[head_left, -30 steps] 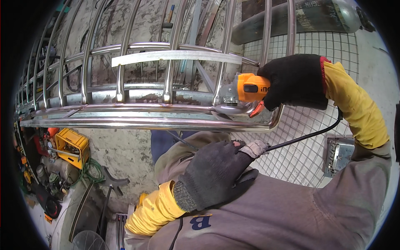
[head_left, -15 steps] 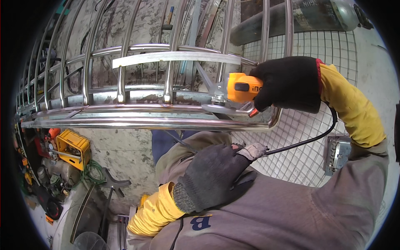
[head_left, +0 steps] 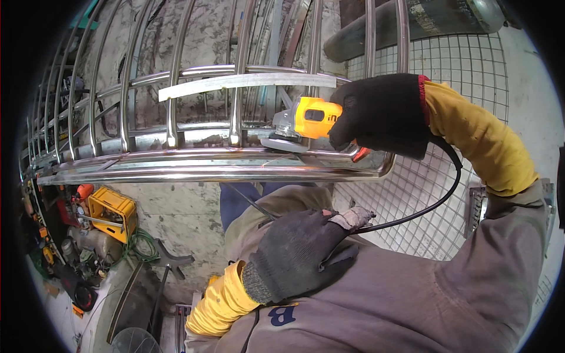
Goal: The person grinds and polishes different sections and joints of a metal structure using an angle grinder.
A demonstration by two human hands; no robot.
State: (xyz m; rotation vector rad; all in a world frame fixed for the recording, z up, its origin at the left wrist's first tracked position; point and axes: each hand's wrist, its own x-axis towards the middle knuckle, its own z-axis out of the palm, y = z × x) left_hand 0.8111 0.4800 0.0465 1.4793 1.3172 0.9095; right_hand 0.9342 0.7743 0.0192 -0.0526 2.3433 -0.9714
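My right hand (head_left: 382, 115), in a black glove with red trim, is wrapped round a yellow and grey angle grinder (head_left: 315, 116). Its flat disc (head_left: 283, 145) lies at the inner bottom tube of a shiny metal railing (head_left: 235, 175); whether it touches cannot be made out. Under the railing, my left hand (head_left: 297, 250), in a dark grey glove, lies against my body. Its fingers close on the black power cord (head_left: 406, 219), which loops down from the grinder. A pale worn or wrapped fingertip (head_left: 353, 218) shows beside the cord.
A pale flat strip (head_left: 247, 81) crosses the railing's bars behind the grinder. Wire mesh (head_left: 406, 194) covers the floor at right, with a gas cylinder (head_left: 412, 29) at the back. A yellow crate (head_left: 112, 213), green hose (head_left: 141, 246) and tools crowd the left.
My right hand has carried the grinder leftward along the tube, and the disc now sits more tilted. My left hand has barely moved on the cord. The view has shifted slightly.
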